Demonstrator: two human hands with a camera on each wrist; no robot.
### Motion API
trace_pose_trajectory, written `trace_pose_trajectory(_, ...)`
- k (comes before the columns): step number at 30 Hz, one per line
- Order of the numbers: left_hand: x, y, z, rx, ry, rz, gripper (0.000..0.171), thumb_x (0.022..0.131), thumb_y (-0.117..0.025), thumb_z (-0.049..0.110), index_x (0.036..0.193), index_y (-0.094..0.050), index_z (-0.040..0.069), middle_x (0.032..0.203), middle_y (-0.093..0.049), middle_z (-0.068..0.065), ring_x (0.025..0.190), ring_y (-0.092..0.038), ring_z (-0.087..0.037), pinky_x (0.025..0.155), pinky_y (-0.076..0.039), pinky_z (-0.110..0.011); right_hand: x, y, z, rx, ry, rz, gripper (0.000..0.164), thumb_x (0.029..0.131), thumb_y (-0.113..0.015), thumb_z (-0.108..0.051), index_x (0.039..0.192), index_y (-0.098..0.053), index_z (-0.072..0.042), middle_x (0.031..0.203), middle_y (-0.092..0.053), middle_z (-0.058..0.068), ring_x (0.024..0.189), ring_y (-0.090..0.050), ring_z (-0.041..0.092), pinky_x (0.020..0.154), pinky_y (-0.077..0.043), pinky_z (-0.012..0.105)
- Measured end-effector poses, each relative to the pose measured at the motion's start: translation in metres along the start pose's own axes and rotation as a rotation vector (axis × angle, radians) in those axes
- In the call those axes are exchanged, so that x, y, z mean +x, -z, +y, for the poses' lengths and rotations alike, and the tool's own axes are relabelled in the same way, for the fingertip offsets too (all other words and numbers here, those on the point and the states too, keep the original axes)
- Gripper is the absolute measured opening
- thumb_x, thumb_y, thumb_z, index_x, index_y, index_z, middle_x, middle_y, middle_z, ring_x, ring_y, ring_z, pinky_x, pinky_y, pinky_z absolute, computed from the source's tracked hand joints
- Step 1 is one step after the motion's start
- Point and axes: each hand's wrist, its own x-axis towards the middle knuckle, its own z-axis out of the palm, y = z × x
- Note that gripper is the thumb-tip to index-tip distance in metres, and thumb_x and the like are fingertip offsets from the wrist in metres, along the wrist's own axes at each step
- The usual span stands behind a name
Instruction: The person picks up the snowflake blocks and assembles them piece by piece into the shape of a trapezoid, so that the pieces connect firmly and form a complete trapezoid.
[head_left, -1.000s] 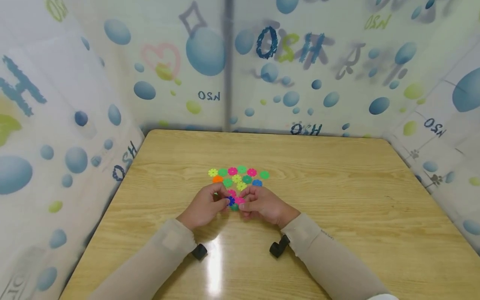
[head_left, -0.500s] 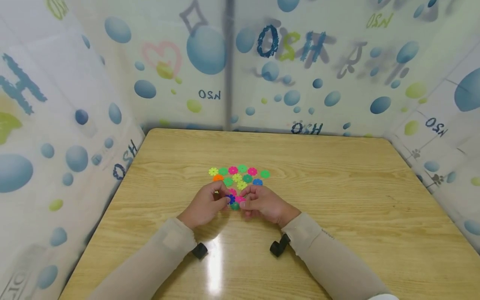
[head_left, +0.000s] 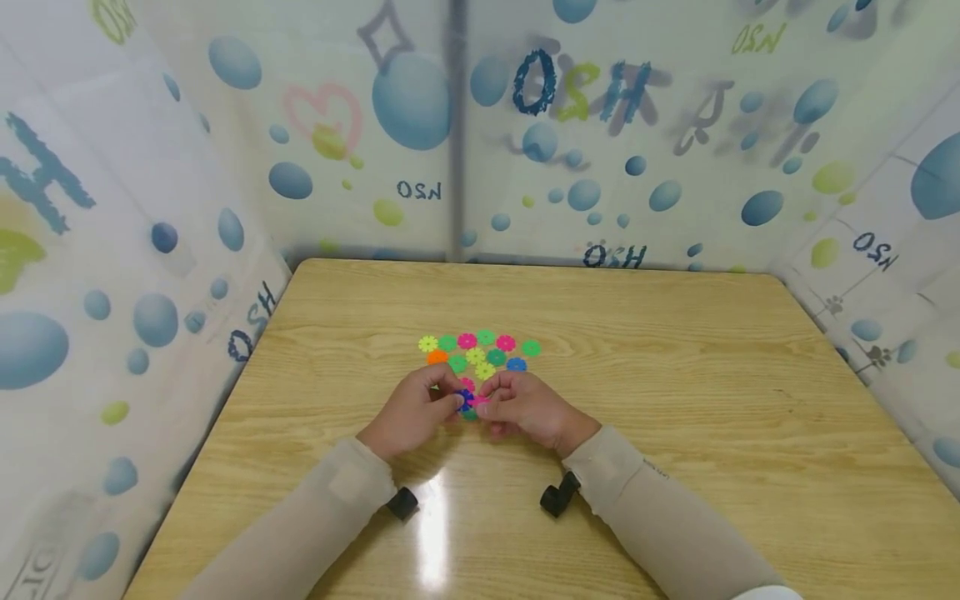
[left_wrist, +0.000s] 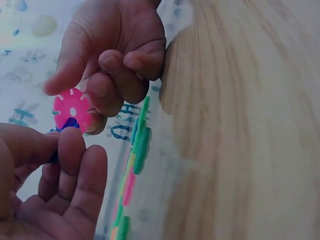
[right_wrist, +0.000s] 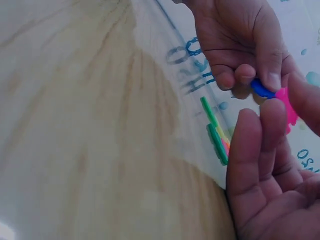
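Observation:
Thumb and fingers of my left hand (head_left: 415,410) pinch a dark blue notched snowflake disc (head_left: 467,400). My right hand (head_left: 534,410) pinches a pink snowflake disc (left_wrist: 72,106) by its edge. The two discs meet edge to edge at an angle, close over the table; in the right wrist view the blue disc (right_wrist: 262,89) runs into the side of the pink one (right_wrist: 290,107). Fingertips cover part of both. A dark green disc (head_left: 470,414) shows just below them in the head view, and another pink disc (head_left: 467,384) lies just beyond.
Several flat snowflake discs in yellow, green, pink, orange and blue lie loosely beyond the hands, among them an orange one (head_left: 437,357) and a blue one (head_left: 517,365). The wooden table (head_left: 675,375) meets patterned walls at its back and sides.
The blue disc has shifted slightly right against the pink one, which now appears more edge-on in the head view. Both hands keep their grip and nearly the same place; the loose discs stay put.

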Motion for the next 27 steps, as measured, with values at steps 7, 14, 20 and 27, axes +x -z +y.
trace_pose_trajectory(7,0.004,0.003,-0.011,-0.106,0.137,-0.052,0.007,0.103,-0.061,0.001,0.110,-0.062,0.002,0.100,-0.065,-0.012,0.081,-0.070,-0.021,0.075,-0.060,-0.031,-0.002,0.021,-0.008,-0.230,-0.008,0.139,0.043,0.098,-0.076,-0.020,0.135,-0.060,-0.004,0.080,-0.067,0.005,0.063,-0.061,0.018,0.066,-0.057,0.031)
trace_pose_trajectory(14,0.008,0.005,-0.015,-0.233,0.179,-0.122,0.006,0.104,-0.061,0.000,0.110,-0.059,0.002,0.092,-0.061,-0.008,0.080,-0.067,-0.020,0.077,-0.063,-0.033,-0.006,0.043,-0.013,-0.443,-0.018,0.250,0.034,0.101,-0.074,-0.023,0.133,-0.069,-0.011,0.067,-0.052,0.002,0.052,-0.046,0.017,0.053,-0.043,0.030)
trace_pose_trajectory(20,0.009,0.007,-0.017,-0.248,0.196,-0.140,0.007,0.104,-0.061,0.000,0.110,-0.059,0.002,0.090,-0.061,-0.007,0.081,-0.067,-0.019,0.079,-0.063,-0.034,-0.007,0.042,-0.015,-0.574,-0.057,0.272,0.034,0.098,-0.076,-0.020,0.132,-0.072,-0.015,0.075,-0.052,0.003,0.048,-0.046,0.014,0.047,-0.041,0.027)
trace_pose_trajectory(27,0.008,0.006,-0.018,-0.234,0.167,-0.183,0.006,0.104,-0.061,0.000,0.109,-0.057,0.001,0.088,-0.063,-0.008,0.081,-0.069,-0.019,0.081,-0.062,-0.033,-0.010,0.041,-0.016,-0.620,-0.080,0.328,0.027,0.095,-0.078,-0.015,0.121,-0.075,-0.011,0.086,-0.060,0.009,0.052,-0.053,0.016,0.049,-0.045,0.027)
